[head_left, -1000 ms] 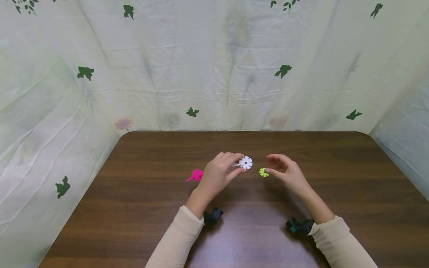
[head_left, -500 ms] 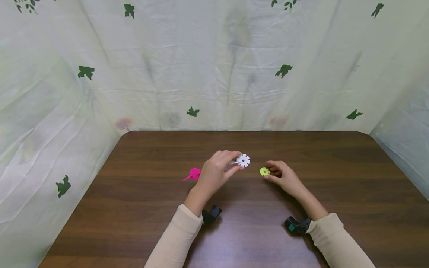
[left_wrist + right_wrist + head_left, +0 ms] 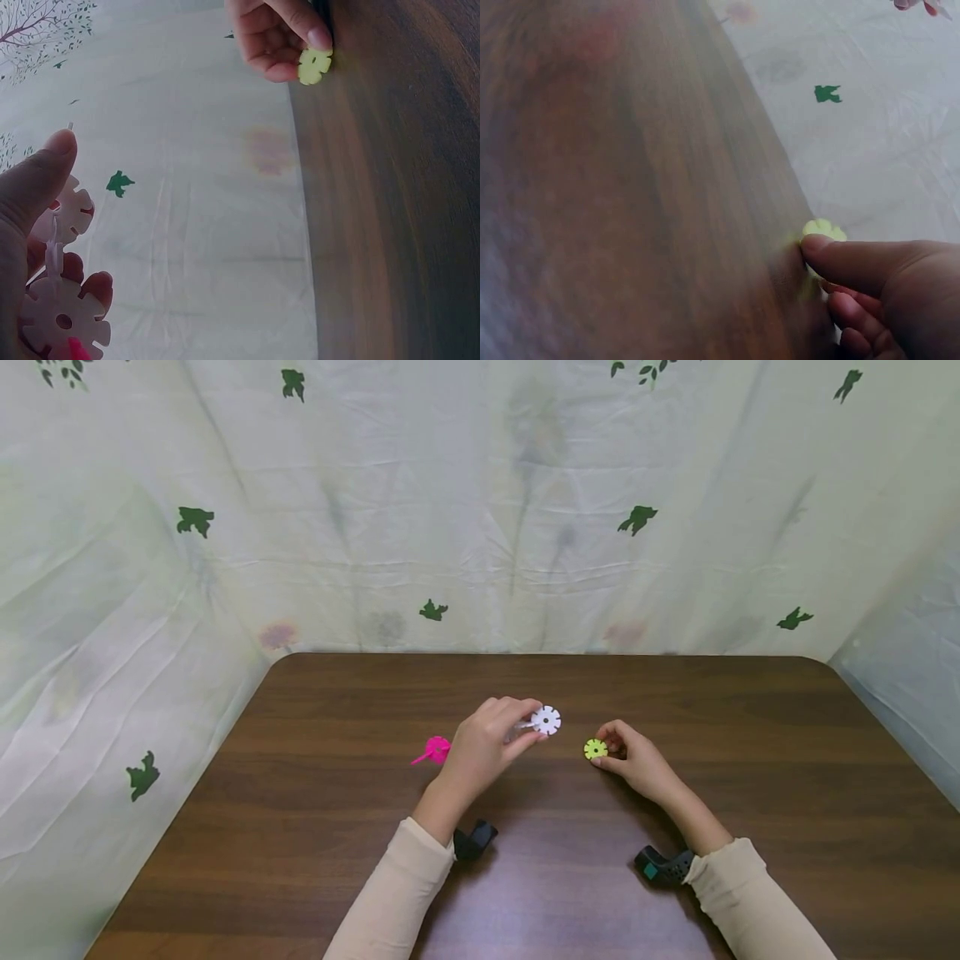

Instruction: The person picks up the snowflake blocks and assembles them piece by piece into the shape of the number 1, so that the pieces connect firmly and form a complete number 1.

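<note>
In the head view my left hand (image 3: 480, 747) grips white interlocking discs (image 3: 546, 720) between thumb and fingers. The left wrist view shows white notched discs (image 3: 66, 319) slotted together at angles, with a pink piece (image 3: 79, 349) in a slot of the lower one. Pink discs (image 3: 437, 749) stick out behind the left hand; the hand hides how they join the white ones. My right hand (image 3: 637, 762) pinches a yellow interlocking disc (image 3: 596, 749) by its edge, a short way right of the white discs. In the right wrist view the thumb covers part of the yellow disc (image 3: 825, 229).
Under both hands lies a brown wooden table (image 3: 337, 852) with rounded far corners. A pale curtain (image 3: 480, 527) with green bird prints hangs behind it and along the sides. Dark wrist cameras (image 3: 475, 841) sit below both hands.
The right hand has turned the yellow disc and now pinches it with its fingers drawn closer around the edge. The left hand with the white discs has shifted slightly left.
</note>
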A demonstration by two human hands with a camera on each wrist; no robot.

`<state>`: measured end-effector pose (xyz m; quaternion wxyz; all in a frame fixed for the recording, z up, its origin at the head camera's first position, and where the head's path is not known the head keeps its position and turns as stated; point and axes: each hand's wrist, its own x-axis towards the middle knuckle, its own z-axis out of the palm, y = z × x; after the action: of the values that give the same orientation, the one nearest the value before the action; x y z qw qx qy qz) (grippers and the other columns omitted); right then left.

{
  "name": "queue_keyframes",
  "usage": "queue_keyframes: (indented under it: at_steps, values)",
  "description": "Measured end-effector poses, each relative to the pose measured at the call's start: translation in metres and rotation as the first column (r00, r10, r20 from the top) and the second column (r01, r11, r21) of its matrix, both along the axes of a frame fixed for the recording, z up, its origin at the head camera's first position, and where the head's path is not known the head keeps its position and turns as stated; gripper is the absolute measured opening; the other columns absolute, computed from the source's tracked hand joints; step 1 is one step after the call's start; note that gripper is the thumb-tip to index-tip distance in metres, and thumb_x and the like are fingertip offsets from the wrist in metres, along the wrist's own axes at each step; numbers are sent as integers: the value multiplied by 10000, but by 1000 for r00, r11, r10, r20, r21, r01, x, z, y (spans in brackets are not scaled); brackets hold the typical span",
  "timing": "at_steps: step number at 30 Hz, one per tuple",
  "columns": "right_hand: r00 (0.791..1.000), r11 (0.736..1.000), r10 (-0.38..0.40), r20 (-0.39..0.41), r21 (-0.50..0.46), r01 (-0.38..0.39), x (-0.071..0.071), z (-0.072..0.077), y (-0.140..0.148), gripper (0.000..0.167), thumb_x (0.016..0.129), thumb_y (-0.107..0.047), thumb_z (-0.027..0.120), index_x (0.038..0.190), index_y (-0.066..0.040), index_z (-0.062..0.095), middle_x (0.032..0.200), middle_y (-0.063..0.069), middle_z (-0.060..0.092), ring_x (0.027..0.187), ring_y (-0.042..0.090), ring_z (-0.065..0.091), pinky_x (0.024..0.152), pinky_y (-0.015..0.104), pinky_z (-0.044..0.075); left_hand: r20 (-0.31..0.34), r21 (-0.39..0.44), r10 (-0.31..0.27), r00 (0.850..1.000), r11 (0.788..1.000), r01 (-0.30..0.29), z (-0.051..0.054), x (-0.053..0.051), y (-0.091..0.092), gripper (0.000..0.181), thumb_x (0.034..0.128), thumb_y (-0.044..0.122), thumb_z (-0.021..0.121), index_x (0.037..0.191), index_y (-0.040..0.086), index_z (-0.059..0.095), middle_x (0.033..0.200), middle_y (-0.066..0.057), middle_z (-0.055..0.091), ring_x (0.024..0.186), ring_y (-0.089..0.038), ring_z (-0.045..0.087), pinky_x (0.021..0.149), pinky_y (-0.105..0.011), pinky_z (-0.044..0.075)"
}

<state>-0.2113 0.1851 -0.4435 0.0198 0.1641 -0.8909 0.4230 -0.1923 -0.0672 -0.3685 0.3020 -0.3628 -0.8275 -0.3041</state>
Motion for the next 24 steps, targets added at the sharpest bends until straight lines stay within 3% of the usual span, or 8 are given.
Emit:
queue_keyframes:
  at_steps: [5,10,15,20,24]
  values:
    - [999,999,29,-18,-26,-30,1,3,-1,248,788,-32,673,1006,-65,560,782,27,541,701,174,484,613,277,411,-4,-7,-3,1000,1000,3,-1,0,0,318,749,211,736,1024,87,634,914,19,621,814,-128,527,696,-213,445]
    - [999,990,31,-40,-138,-37,2,8,-2,240,808,12,635,1041,-28,593,821,62,584,713,173,518,629,258,441,-6,-13,-2,1000,1000,2,-1,0,0,309,751,210,736,1018,89,637,912,20,622,807,-123,524,691,-212,444]
    - [1000,967,-2,-10,-256,-1,6,18,-3,203,803,-5,649,991,34,581,802,98,571,700,142,519,592,210,442,-6,-18,-4,1000,1000,4,-2,0,1,313,749,213,736,1020,89,638,913,19,622,804,-123,524,688,-206,443]
    - [1000,925,-9,20,-380,16,11,30,-7,190,811,-13,642,971,57,565,825,120,570,712,125,530,603,197,454,-8,-18,-9,1000,1000,9,-2,0,1,313,747,206,738,1018,85,637,906,17,621,801,-128,525,685,-210,443]
    - [1000,912,-4,14,-411,9,18,43,-12,193,816,-43,645,962,50,560,838,109,571,719,127,544,628,201,468,-8,-29,-13,1000,999,12,-1,1,2,319,748,213,737,1023,85,637,903,15,621,788,-129,523,678,-207,441]
